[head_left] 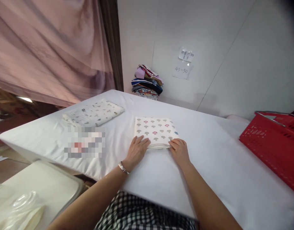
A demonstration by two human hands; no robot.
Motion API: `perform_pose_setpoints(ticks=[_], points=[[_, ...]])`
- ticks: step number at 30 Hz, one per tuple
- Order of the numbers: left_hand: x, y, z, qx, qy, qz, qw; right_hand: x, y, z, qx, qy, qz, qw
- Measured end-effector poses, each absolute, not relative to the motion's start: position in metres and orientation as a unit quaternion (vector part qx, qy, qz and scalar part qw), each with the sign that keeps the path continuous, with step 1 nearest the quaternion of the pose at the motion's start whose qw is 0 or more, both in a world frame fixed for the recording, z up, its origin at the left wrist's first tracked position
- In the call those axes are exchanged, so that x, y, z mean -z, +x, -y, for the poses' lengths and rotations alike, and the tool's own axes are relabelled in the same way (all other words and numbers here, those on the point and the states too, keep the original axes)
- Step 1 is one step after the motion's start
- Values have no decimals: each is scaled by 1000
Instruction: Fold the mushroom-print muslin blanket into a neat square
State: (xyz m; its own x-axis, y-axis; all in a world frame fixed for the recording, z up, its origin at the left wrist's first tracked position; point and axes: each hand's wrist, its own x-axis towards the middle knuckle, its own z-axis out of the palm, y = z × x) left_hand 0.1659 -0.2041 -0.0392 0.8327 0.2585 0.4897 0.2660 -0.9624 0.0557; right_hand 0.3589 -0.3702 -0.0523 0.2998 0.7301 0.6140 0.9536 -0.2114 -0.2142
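A folded white cloth (155, 129) printed with grey, red and blue mushrooms lies on the white-covered table in front of me. My left hand (136, 150), a silvery band at its wrist, rests palm down over the near left corner, its fingers stretched out on the fabric. At the near right corner my right hand (180, 151) has bent fingers closed on the edge; what its fingers do underneath is hidden. Farther left is another folded white cloth (96, 112) with small grey-green prints. A pixelated patch (86, 142) hides something just in front of that cloth.
A red plastic basket (276, 140) stands at the right. Behind the table's far edge rises a stack of folded fabrics (147, 82). Paper notes (182, 70) hang on the wall, and a pink curtain (53, 48) at the left. A pale surface (53, 182) holding clear plastic is at lower left.
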Motion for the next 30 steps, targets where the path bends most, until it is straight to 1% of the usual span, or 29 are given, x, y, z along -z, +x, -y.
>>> perform_pose_setpoints(ticks=[5,10,13,17,20,24,28,30], points=[[44,163,203,260,-955,141,-17,55,360,370,194,-757,556,285],[30,173,211,268,-953,136,-39,55,361,370,182,-765,555,269],[22,188,220,267,-958,102,-34,57,361,370,181,-764,557,269],[31,200,225,216,-976,34,-12,64,364,373,169,-769,548,284],[40,200,225,205,-978,30,-9,67,362,376,136,-783,533,290],[47,200,223,220,-975,26,-8,48,354,369,80,-817,497,281],[50,202,223,231,-973,24,0,13,354,335,63,-795,525,298],[51,203,223,237,-971,28,0,5,362,314,67,-798,537,264]])
